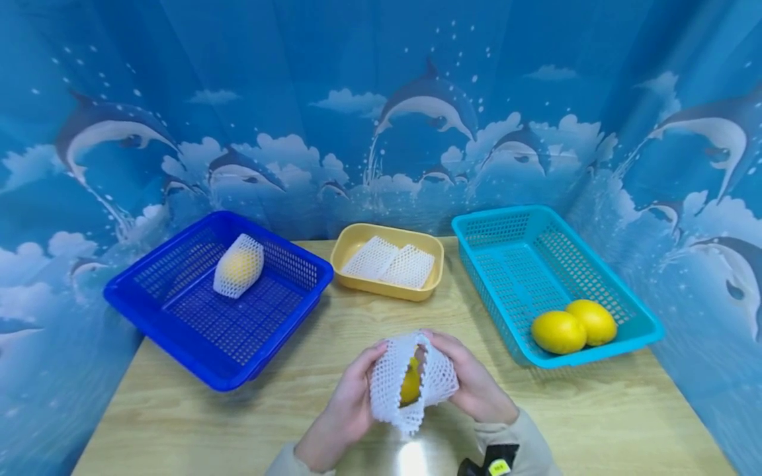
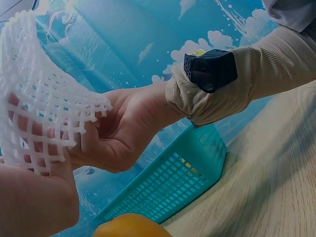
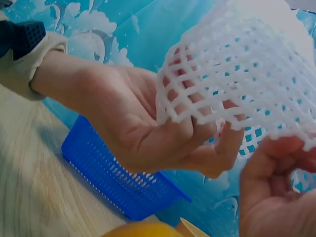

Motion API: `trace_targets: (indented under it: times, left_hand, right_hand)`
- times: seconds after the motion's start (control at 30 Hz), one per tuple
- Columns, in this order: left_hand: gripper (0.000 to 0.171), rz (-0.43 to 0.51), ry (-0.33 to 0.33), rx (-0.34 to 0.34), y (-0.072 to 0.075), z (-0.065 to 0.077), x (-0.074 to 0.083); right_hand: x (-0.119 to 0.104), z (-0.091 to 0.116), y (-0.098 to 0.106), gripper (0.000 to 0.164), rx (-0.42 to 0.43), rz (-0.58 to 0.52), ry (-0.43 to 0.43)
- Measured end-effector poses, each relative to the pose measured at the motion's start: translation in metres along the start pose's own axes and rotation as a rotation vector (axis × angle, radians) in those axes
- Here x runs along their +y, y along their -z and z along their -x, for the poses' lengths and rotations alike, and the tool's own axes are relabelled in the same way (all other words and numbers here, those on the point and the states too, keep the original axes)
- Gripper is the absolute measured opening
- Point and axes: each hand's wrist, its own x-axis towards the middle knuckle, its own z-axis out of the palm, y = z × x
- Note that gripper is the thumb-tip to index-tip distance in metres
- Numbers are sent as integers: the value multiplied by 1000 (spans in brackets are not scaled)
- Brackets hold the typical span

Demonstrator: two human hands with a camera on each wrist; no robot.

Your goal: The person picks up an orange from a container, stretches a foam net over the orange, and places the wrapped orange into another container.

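Note:
Between both hands a white foam fruit net [image 1: 389, 383] is spread, its mouth pulled into a slit. The left hand [image 1: 352, 396] grips its left side and the right hand [image 1: 476, 383] its right side, some fingers inside the mesh in the wrist views. Through the slit shows a yellow lemon [image 1: 409, 387]; both wrist views have it below the hands, its top [image 2: 131, 227] apart from the net. Two bare lemons [image 1: 559, 332] lie at the near end of the turquoise basket [image 1: 500, 311]. A netted lemon [image 1: 239, 266] lies in the dark blue basket [image 1: 214, 377].
A small yellow tray [image 1: 387, 287] with flat white foam nets [image 1: 372, 256] stands at the back, between the two baskets. Behind the wooden table [image 1: 238, 423] hangs a blue dolphin-print curtain [image 1: 333, 99], which also closes off both sides.

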Motion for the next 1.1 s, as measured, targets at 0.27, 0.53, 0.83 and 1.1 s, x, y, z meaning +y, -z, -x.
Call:
trace_targets:
  times: [0.27, 0.53, 0.83, 1.1]
  left_hand:
    - [56, -54, -41, 110, 12, -10, -3]
    - [67, -113, -66, 236, 34, -23, -12]
    - [78, -181, -66, 363, 57, -30, -21]
    - [68, -230, -135, 387, 75, -39, -27]
  right_hand:
    - [7, -5, 16, 28, 117, 3, 47]
    - [21, -11, 37, 24, 329, 55, -37]
    - [42, -18, 59, 27, 377, 162, -63]
    - [55, -27, 65, 36, 467, 345, -73]
